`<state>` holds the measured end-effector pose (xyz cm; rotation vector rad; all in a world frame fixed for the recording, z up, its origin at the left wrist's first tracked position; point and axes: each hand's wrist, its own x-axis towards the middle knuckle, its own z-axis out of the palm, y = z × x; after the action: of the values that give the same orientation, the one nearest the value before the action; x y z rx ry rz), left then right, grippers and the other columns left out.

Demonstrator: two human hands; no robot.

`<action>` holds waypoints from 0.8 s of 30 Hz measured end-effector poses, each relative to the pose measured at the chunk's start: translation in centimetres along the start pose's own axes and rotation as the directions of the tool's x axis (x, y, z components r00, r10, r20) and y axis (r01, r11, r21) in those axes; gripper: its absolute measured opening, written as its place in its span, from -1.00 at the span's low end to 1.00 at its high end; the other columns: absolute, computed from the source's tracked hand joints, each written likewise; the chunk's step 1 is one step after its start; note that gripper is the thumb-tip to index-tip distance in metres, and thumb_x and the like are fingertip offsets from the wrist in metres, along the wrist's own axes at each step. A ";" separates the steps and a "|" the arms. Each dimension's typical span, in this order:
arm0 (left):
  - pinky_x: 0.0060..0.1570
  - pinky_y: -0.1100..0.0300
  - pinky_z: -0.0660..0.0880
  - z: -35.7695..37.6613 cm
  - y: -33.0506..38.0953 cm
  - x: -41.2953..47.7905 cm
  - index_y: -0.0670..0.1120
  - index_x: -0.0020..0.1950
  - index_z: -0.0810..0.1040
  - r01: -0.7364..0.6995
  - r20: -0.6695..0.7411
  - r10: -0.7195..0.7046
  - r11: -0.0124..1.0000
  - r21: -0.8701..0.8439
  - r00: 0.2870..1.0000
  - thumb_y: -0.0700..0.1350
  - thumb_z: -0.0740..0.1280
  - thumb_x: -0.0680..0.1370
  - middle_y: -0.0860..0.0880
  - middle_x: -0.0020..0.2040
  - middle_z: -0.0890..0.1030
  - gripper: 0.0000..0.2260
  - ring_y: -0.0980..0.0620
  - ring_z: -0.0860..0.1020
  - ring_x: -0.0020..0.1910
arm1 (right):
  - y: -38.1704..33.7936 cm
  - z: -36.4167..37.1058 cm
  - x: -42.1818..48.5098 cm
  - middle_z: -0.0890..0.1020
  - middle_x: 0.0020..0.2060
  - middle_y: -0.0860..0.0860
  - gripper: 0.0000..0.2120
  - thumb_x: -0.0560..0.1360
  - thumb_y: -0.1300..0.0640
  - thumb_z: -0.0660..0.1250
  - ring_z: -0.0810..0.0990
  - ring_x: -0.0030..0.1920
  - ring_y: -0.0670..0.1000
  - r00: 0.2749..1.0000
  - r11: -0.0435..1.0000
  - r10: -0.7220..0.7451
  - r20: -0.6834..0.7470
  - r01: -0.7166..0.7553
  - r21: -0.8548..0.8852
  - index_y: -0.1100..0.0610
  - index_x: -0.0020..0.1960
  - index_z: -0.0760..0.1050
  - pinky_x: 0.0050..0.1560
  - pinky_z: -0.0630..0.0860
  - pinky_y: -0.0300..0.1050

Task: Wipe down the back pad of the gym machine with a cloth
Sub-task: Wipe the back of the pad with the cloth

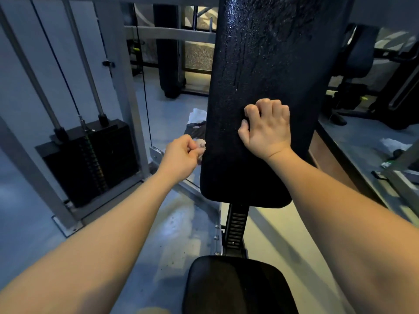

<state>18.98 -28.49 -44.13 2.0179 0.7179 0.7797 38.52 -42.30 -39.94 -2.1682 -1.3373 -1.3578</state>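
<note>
Back pad (267,64), right hand (267,130) curled, left hand (181,155) pinching cloth (201,146)

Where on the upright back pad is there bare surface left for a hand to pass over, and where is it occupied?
Free: the wet upper back pad above the right hand, and the lower strip between that hand and the pad's bottom edge. Crowded: mid-height, where the right hand presses the face and the left hand holds a cloth at the left edge.
</note>
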 end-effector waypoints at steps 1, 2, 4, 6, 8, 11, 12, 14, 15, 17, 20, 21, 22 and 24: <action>-0.36 0.32 0.37 -0.4 0.0 -0.5 -0.21 -0.18 0.46 0.012 0.030 -0.015 0.996 0.085 0.999 -0.17 0.42 0.58 0.05 -0.33 0.50 -0.79 0.12 0.50 -0.34 | -0.1 -0.2 0.0 0.52 0.06 0.16 -0.71 0.53 -0.06 0.22 0.42 0.04 0.22 1.000 1.000 0.001 0.007 -0.001 0.001 0.13 0.11 0.48 0.01 0.32 0.13; -0.41 0.35 0.33 -0.8 0.3 -0.8 -0.23 -0.13 0.48 0.011 0.046 -0.018 0.990 0.139 0.999 -0.14 0.41 0.58 0.03 -0.33 0.49 -0.79 0.09 0.48 -0.36 | -0.1 -0.4 0.0 0.52 0.07 0.16 -0.71 0.54 -0.05 0.22 0.42 0.05 0.22 1.000 1.000 0.007 0.020 -0.007 0.007 0.13 0.12 0.48 0.02 0.34 0.13; -0.46 0.39 0.35 -1.6 1.8 -1.1 -0.24 -0.07 0.50 0.014 0.035 -0.018 0.994 0.110 0.999 -0.12 0.38 0.61 -0.01 -0.33 0.52 -0.81 0.14 0.49 -0.44 | -0.3 -1.1 0.0 0.51 0.09 0.15 -0.71 0.55 -0.05 0.22 0.43 0.08 0.23 0.998 0.999 0.026 0.061 -0.028 0.035 0.12 0.14 0.49 0.06 0.36 0.15; -0.43 0.42 0.38 -2.1 4.0 -1.2 -0.21 -0.04 0.53 0.004 0.015 -0.004 1.000 0.005 1.000 -0.10 0.36 0.63 -0.01 -0.29 0.58 -0.82 0.23 0.52 -0.47 | -0.4 -2.0 0.0 0.50 0.12 0.13 -0.71 0.57 -0.05 0.22 0.43 0.12 0.21 0.993 0.997 0.036 0.117 -0.044 0.065 0.11 0.17 0.49 0.10 0.38 0.16; -0.33 0.29 0.42 -2.3 6.2 -1.3 -0.15 -0.05 0.56 -0.035 0.004 0.035 0.999 -0.019 0.999 -0.05 0.35 0.63 0.01 -0.22 0.60 -0.83 0.21 0.52 -0.36 | -0.5 -3.1 0.3 0.48 0.16 0.10 -0.72 0.60 -0.06 0.22 0.42 0.17 0.19 0.980 0.995 0.042 0.195 -0.058 0.076 0.08 0.21 0.47 0.16 0.37 0.14; -0.27 0.23 0.41 -2.6 8.6 -1.7 -0.08 -0.03 0.55 -0.052 -0.004 0.051 0.999 -0.007 0.999 0.00 0.32 0.65 0.04 -0.18 0.56 -0.83 0.11 0.48 -0.25 | -1.2 -5.1 0.5 0.45 0.15 0.07 -0.76 0.60 -0.02 0.26 0.41 0.17 0.16 0.959 0.965 0.107 0.264 -0.164 0.204 0.08 0.19 0.49 0.20 0.37 0.12; -0.25 0.21 0.44 -2.6 9.0 -1.7 -0.07 -0.02 0.54 -0.041 -0.006 0.041 0.999 -0.027 0.999 0.01 0.31 0.65 0.03 -0.18 0.56 -0.83 0.07 0.49 -0.24 | -1.5 -6.0 0.3 0.45 0.13 0.05 -0.79 0.60 0.02 0.28 0.42 0.16 0.14 0.960 0.937 0.120 0.254 -0.194 0.290 0.09 0.17 0.50 0.19 0.39 0.11; -0.15 0.09 0.57 -2.6 9.7 -1.5 -0.07 -0.03 0.54 0.010 0.003 -0.010 0.996 -0.087 1.000 0.04 0.31 0.64 -0.03 -0.16 0.61 -0.81 -0.04 0.59 -0.16 | -2.0 -7.9 -1.0 0.46 0.10 0.01 -0.82 0.60 0.08 0.29 0.45 0.13 0.06 0.971 0.857 0.088 0.220 -0.187 0.480 0.10 0.17 0.51 0.18 0.44 0.05; -0.09 -0.01 0.63 -2.5 10.0 -1.6 -0.07 -0.04 0.55 0.040 0.011 -0.039 0.991 -0.126 0.999 0.05 0.32 0.64 -0.08 -0.14 0.65 -0.80 -0.10 0.64 -0.12 | -2.4 -8.9 -1.8 0.46 0.10 -0.01 -0.80 0.61 0.09 0.30 0.46 0.11 0.00 0.972 0.797 0.060 0.228 -0.184 0.575 0.10 0.21 0.50 0.15 0.46 -0.03; -0.06 -0.06 0.66 -2.3 10.4 -1.7 -0.08 -0.06 0.55 0.090 0.044 -0.083 0.974 -0.207 0.996 0.05 0.34 0.62 -0.13 -0.12 0.68 -0.79 -0.13 0.67 -0.10 | -3.4 -10.3 -2.9 0.44 0.14 -0.05 -0.72 0.62 0.05 0.32 0.49 0.08 -0.13 0.954 0.672 0.030 0.298 -0.240 0.700 0.05 0.31 0.46 0.09 0.46 -0.21; -0.12 0.05 0.65 -1.9 11.1 -2.7 -0.12 -0.05 0.54 0.140 0.163 -0.083 0.915 -0.379 0.983 -0.04 0.31 0.66 -0.16 -0.08 0.68 -0.82 -0.06 0.65 -0.11 | -4.3 -10.6 -3.5 0.45 0.13 -0.08 -0.69 0.61 0.03 0.39 0.45 0.09 -0.29 0.941 0.600 0.043 0.336 -0.293 0.744 0.00 0.32 0.45 0.08 0.42 -0.37; -0.09 0.06 0.65 -1.8 11.2 -2.8 -0.15 -0.02 0.56 0.159 0.209 -0.074 0.891 -0.425 0.975 -0.08 0.29 0.68 -0.20 -0.04 0.68 -0.83 -0.08 0.67 -0.08 | -4.5 -10.5 -3.5 0.47 0.12 -0.07 -0.70 0.60 0.07 0.40 0.44 0.07 -0.28 0.945 0.599 0.063 0.322 -0.294 0.745 0.00 0.30 0.46 0.08 0.43 -0.35; -0.04 0.04 0.65 -1.8 11.2 -3.0 -0.18 0.02 0.58 0.179 0.254 -0.066 0.872 -0.455 0.965 -0.11 0.27 0.69 -0.23 -0.01 0.69 -0.82 -0.12 0.67 -0.04 | -4.7 -10.3 -3.4 0.49 0.11 -0.06 -0.72 0.60 0.12 0.40 0.44 0.04 -0.25 0.948 0.602 0.088 0.305 -0.294 0.743 0.00 0.28 0.47 0.07 0.44 -0.30; 0.10 -0.02 0.61 -2.1 11.1 -3.0 -0.21 0.10 0.62 0.189 0.305 -0.043 0.864 -0.468 0.952 -0.12 0.25 0.69 -0.22 0.05 0.70 -0.79 -0.14 0.67 0.03 | -4.7 -9.8 -3.1 0.51 0.09 -0.06 -0.76 0.59 0.18 0.37 0.48 0.02 -0.16 0.953 0.617 0.129 0.276 -0.295 0.730 0.00 0.24 0.50 0.03 0.46 -0.20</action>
<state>17.68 -35.03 -34.54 1.5566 0.4140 0.5167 28.66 -47.59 -38.31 -1.7718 -1.3210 -0.3356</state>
